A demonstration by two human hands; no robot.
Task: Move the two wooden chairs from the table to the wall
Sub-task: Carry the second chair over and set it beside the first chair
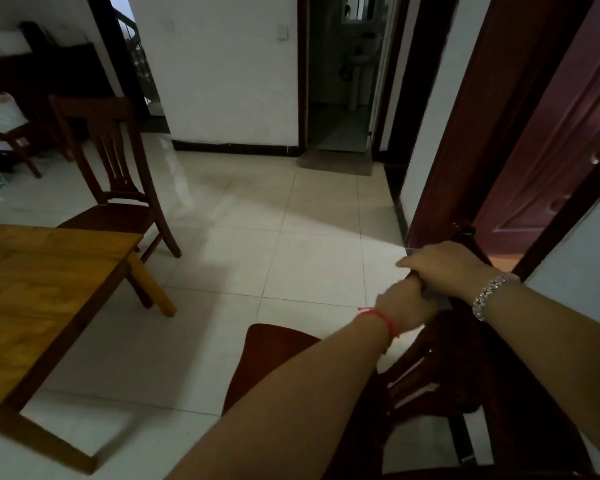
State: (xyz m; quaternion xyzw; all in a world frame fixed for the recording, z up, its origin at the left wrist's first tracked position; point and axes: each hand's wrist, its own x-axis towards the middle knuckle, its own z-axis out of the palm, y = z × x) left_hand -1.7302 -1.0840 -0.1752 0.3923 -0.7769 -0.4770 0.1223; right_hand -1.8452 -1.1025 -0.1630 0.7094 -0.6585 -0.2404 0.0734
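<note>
A dark wooden chair [274,355] stands at the lower right beside the white wall, its back toward the door frame. My left hand [406,303], with a red string at the wrist, grips the top rail of that chair's back. My right hand [444,268], wearing a silver bracelet, lies closed over the same rail just beyond the left hand. My arms hide most of the backrest. A second dark wooden chair [115,178] stands at the far end of the light wooden table [42,282], its seat partly tucked under the tabletop.
Pale tiled floor [274,237] stretches between table and wall. A dark red door frame and door [520,143] rise at the right. A doorway with a grey mat [336,161] lies ahead. Cluttered furniture [11,109] stands at the far left.
</note>
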